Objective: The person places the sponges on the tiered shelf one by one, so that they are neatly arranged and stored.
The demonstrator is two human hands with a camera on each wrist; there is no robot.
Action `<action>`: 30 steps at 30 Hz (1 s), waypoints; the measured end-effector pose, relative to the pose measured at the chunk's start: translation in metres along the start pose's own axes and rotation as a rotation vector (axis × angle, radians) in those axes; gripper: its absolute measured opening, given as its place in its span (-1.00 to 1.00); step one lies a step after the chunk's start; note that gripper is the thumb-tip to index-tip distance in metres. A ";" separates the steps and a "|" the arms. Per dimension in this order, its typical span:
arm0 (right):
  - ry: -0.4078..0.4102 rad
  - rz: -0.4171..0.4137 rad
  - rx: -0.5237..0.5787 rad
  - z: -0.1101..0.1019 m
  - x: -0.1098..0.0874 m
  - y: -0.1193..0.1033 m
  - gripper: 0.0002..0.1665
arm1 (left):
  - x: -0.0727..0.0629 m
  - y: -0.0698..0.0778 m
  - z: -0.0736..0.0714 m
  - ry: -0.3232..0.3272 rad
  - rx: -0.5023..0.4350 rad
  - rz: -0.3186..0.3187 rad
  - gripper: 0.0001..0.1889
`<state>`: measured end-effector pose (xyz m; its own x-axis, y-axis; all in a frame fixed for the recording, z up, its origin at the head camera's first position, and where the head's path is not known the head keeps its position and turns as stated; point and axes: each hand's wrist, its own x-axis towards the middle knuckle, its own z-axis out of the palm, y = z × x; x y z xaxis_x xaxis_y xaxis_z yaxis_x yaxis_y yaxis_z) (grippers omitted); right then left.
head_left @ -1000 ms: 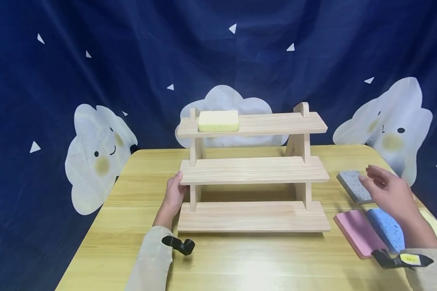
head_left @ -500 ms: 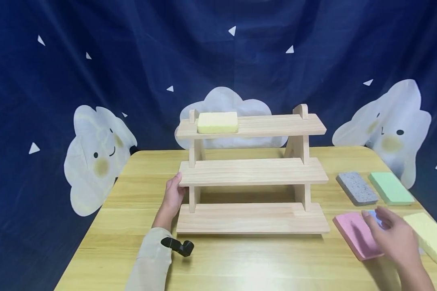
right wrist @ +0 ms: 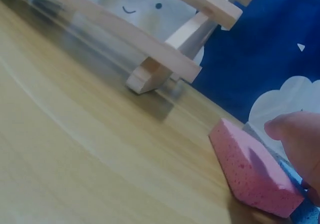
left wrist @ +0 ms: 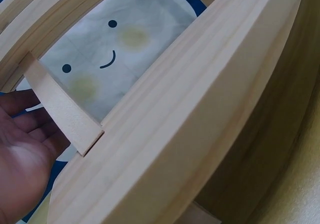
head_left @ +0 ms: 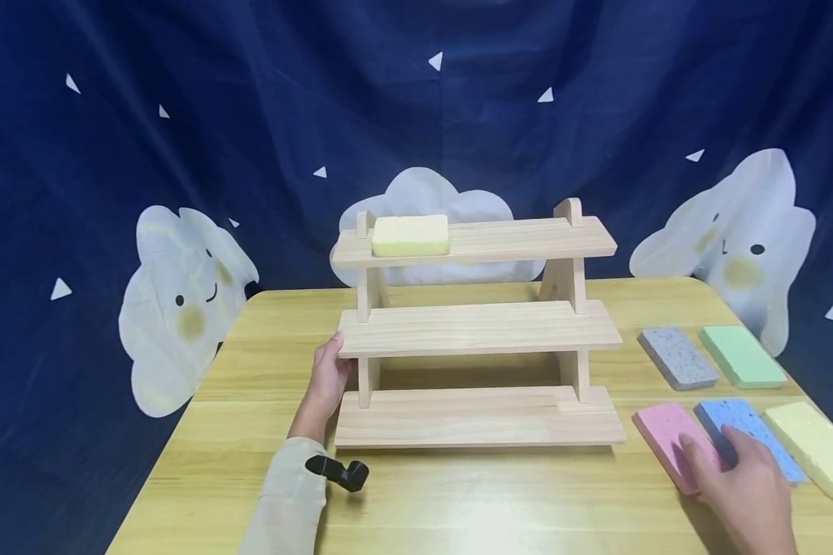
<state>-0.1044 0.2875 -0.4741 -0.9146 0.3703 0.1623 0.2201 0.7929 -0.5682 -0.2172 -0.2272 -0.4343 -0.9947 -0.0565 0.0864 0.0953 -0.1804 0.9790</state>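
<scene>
Pink sponge (head_left: 664,435): flat on table (head_left: 250,432), just R of rack (head_left: 480,330), beside its btm shelf (head_left: 479,416); nearest of the lower row to rack.
R hand (head_left: 753,492): yours, R of rack, over pink + blue; thumb (head_left: 697,458) above pink, apart from the fingers, nothing pinched. Contact w/ pink: can't tell; R wrist cam shows only part of the hand, at frame edge.
Blue sponge (head_left: 744,415): next out from rack after pink, partly under your R hand.
Far yellow sponge (head_left: 814,449): same row, furthest R of rack.
Grey sponge (head_left: 678,358): R of rack, approx level w/ its mid shelf (head_left: 479,327) in head view.
Green sponge (head_left: 743,356): beside grey, on the side away from rack.
L hand (head_left: 329,378): yours, gripping rack's L end; thumb at mid shelf edge, fingers (left wrist: 20,101) bent behind the upright (left wrist: 65,106).
Top yellow sponge (head_left: 410,235): flat on rack's top shelf (head_left: 527,239), twd L end.
Black mount (head_left: 336,472): on your L sleeve (head_left: 284,493), front-L of rack.
Curtain (head_left: 284,92): behind rack; navy, w/ white clouds + triangles.
</scene>
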 end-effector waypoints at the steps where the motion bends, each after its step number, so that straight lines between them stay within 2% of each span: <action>1: 0.007 -0.002 -0.002 0.001 -0.001 0.000 -0.16 | 0.000 0.000 0.000 0.001 0.005 0.002 -0.43; 14: 0.045 -0.064 -0.032 0.010 -0.013 -0.008 -0.20 | 0.001 0.004 0.000 -0.006 0.000 0.000 -0.43; 18: -0.005 -0.044 -0.067 0.013 -0.013 -0.008 -0.11 | 0.002 0.005 0.000 0.001 -0.004 -0.005 -0.44; 25: -0.125 0.069 -0.130 0.013 -0.010 -0.012 0.20 | 0.002 0.001 -0.001 -0.010 0.006 0.008 -0.42; 28: -0.133 0.060 -0.134 0.014 -0.010 -0.011 0.19 | 0.000 -0.001 -0.002 -0.018 0.013 0.037 -0.37; 30: -0.124 0.034 -0.137 0.014 -0.010 -0.011 0.15 | 0.000 -0.003 -0.003 -0.034 0.006 0.078 -0.35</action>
<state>-0.1020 0.2687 -0.4807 -0.9389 0.3420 0.0393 0.2878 0.8425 -0.4554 -0.2172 -0.2291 -0.4382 -0.9850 -0.0365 0.1686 0.1724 -0.1709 0.9701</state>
